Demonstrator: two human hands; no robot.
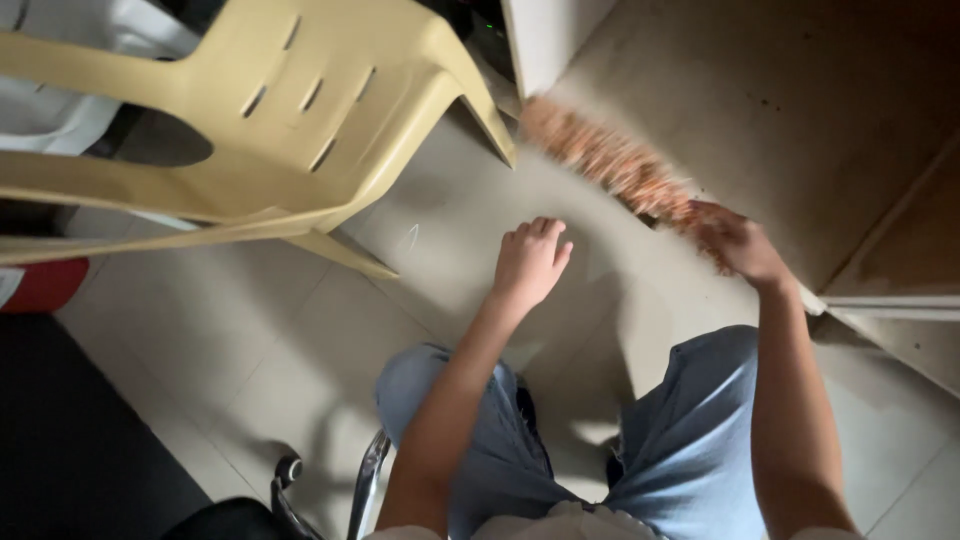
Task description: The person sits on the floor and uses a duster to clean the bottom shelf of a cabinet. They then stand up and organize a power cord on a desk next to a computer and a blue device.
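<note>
I look down at my knees in blue jeans over a pale tiled floor (300, 340). My right hand (738, 243) grips the end of a reddish-brown whisk broom (610, 160), whose blurred bristles stretch up and left toward a white cabinet corner. My left hand (530, 262) hovers over the floor with loosely curled fingers and holds nothing. It lies just below and left of the broom's bristles, not touching them.
A tilted yellow plastic chair (270, 110) fills the upper left, one leg tip near the broom's far end. A brown cabinet panel (800, 110) stands at the right. A red object (45, 285) sits at the left edge, and chrome chair legs (365, 480) below.
</note>
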